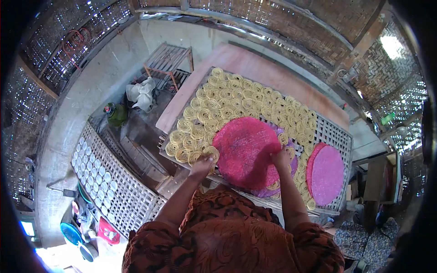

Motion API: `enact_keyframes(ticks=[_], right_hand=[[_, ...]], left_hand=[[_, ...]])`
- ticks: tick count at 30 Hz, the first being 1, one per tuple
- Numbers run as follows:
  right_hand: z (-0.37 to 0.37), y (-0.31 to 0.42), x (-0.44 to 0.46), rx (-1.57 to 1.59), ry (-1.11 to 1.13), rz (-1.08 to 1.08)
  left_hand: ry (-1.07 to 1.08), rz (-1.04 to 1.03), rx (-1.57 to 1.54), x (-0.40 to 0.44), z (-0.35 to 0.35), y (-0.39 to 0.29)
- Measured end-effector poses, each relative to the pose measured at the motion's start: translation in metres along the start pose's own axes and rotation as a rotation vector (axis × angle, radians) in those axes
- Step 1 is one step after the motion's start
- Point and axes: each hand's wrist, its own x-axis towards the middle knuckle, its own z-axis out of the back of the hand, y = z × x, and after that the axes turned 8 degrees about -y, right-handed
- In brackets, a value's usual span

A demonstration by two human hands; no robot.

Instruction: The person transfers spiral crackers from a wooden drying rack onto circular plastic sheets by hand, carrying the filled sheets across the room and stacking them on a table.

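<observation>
My left hand (201, 167) is closed with its thumb on a pale yellow noodle-like coil (210, 153) at the left edge of a large red-pink round sheet (246, 148). That sheet lies over rows of similar yellow coils on a woven bamboo rack (333, 136). At the sheet's right edge is my right hand (281, 159), its fingers curled beside more coils. What those fingers hold is hidden. Purple material (295, 164) shows under the right hand. Further right, a pink-purple round sheet (327, 175) overlaps a red one on the rack.
A second woven rack (123, 182) at left carries white round pieces. Behind it stand a green jug (116, 114), a white sack (142, 94) and a wooden stand (168, 61). A person in patterned clothing (366, 241) is at lower right. A pinkish board (282, 86) lies behind the coils.
</observation>
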Motion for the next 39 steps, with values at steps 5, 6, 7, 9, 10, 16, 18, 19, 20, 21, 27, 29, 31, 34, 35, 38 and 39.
enact_keyframes(ticks=[5, 6, 7, 9, 10, 16, 18, 19, 20, 21, 27, 29, 31, 34, 35, 38, 39], right_hand=[[-0.022, -0.047, 0.034, 0.320, -0.078, 0.049], [-0.012, -0.057, 0.038, 0.322, -0.078, 0.047], [0.000, -0.070, 0.041, 0.697, -0.084, -0.016], [0.045, -0.085, 0.038, 1.126, -0.038, -0.180], [0.078, -0.091, 0.032, 1.177, 0.014, -0.281], [0.137, -0.204, 0.023, 1.467, -0.259, -0.629], [0.118, -0.270, 0.023, 1.483, -0.325, -0.666], [0.105, -0.302, 0.022, 1.495, -0.394, -0.704], [0.094, -0.330, 0.019, 1.497, -0.403, -0.708], [0.083, -0.356, 0.015, 1.502, -0.456, -0.774], [0.071, -0.398, -0.004, 0.821, -0.846, -0.646], [0.081, -0.364, -0.005, -0.362, -1.061, -0.486], [0.047, -0.350, 0.001, 0.060, -0.797, -0.095], [0.045, -0.234, -0.006, 0.510, -0.239, 0.044], [0.034, -0.213, -0.004, 0.526, -0.113, 0.026], [0.004, -0.190, 0.011, 0.244, 0.051, 0.161], [0.004, -0.176, 0.006, 0.186, 0.026, 0.057]], left_hand=[[-0.299, -0.019, -0.124, -0.003, -0.002, -0.010], [-0.351, -0.017, -0.191, -0.002, -0.003, -0.011], [-0.350, -0.018, -0.191, -0.001, -0.004, -0.013], [-0.436, -0.072, -0.217, 0.000, -0.014, -0.015], [-0.435, -0.072, -0.222, 0.001, -0.018, -0.017], [-0.271, 0.193, -0.127, -0.001, -0.019, -0.038], [-0.371, 0.087, 0.018, -0.002, -0.044, -0.028], [-0.370, 0.080, 0.019, -0.002, -0.040, -0.033], [-0.400, 0.099, -0.034, -0.005, -0.031, -0.042], [-0.429, 0.118, -0.088, -0.005, -0.027, -0.049], [-0.398, 0.053, -0.007, -0.003, -0.010, -0.073], [-0.422, 0.023, -0.149, 0.003, -0.008, -0.090], [-0.308, 0.095, -0.166, 0.013, -0.020, -0.099], [-0.270, 0.123, -0.137, 0.038, -0.038, -0.099], [-0.230, 0.171, -0.087, 0.051, -0.030, -0.104], [-0.263, 0.184, 0.011, 0.075, -0.036, -0.097], [-0.245, 0.252, 0.020, 0.085, -0.041, -0.091]])
